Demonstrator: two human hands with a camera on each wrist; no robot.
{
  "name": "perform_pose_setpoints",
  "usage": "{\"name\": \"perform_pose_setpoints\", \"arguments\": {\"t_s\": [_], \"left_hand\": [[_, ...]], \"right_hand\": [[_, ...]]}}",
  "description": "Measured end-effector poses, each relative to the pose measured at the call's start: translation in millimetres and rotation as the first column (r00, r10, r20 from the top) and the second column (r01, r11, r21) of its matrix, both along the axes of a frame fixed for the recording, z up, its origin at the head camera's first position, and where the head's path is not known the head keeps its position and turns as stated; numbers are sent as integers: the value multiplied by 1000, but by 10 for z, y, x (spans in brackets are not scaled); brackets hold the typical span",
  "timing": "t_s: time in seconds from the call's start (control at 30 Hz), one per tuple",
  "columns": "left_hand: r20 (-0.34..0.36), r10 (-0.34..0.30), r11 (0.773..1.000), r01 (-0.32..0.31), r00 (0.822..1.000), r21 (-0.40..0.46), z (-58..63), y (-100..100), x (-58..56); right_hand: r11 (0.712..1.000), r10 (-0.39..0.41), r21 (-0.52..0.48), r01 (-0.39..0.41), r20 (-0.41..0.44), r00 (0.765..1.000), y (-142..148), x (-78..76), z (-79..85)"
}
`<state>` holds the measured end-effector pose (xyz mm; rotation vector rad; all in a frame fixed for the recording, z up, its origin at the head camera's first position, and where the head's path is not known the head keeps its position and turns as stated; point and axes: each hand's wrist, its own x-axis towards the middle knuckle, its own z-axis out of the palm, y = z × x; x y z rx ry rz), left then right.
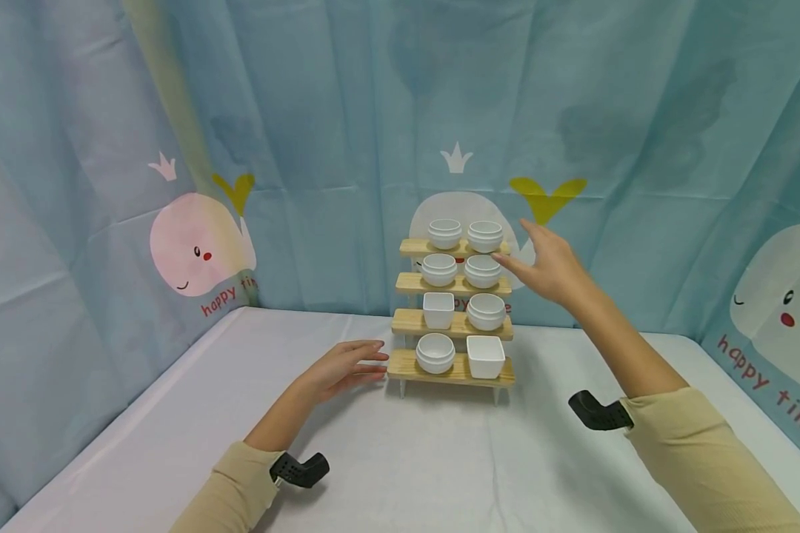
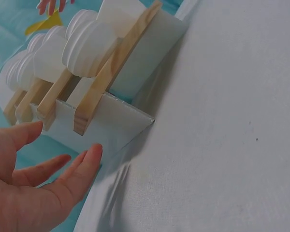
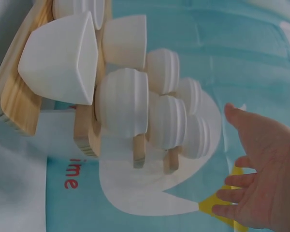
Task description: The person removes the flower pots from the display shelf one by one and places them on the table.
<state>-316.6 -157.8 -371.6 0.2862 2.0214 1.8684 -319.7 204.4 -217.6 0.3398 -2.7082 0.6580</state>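
White round and square bowls [image 1: 486, 314] stand paired on a stepped wooden rack [image 1: 461, 369], likely so all show; left grip [image 1: 347, 369] and right grip [image 1: 550, 265] spread, empty.

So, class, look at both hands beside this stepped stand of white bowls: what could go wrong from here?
The right hand, spread near the top right bowl, could brush it off the narrow top shelf.
If it fell, it might strike another, such as the lower right square bowl.
The left hand, close to the left end of the lowest shelf, could nudge the stand and shake everything on it.
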Motion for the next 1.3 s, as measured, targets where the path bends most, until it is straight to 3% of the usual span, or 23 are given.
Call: {"name": "perform_pose_setpoints", "arguments": {"t_s": [0.33, 1.07, 1.3], "left_hand": [[55, 43, 998, -45, 998, 36, 30, 68, 16], [72, 14, 998, -19, 997, 64, 8, 75, 4], [69, 16, 998, -20, 998, 57, 10, 86, 22]], "right_hand": [[1000, 22, -18, -22, -16, 1000, -95, -52, 80], [996, 63, -62, -69, -87, 994, -305, -186, 257], [994, 61, -90, -67, -73, 995, -390, -236, 293]]}}
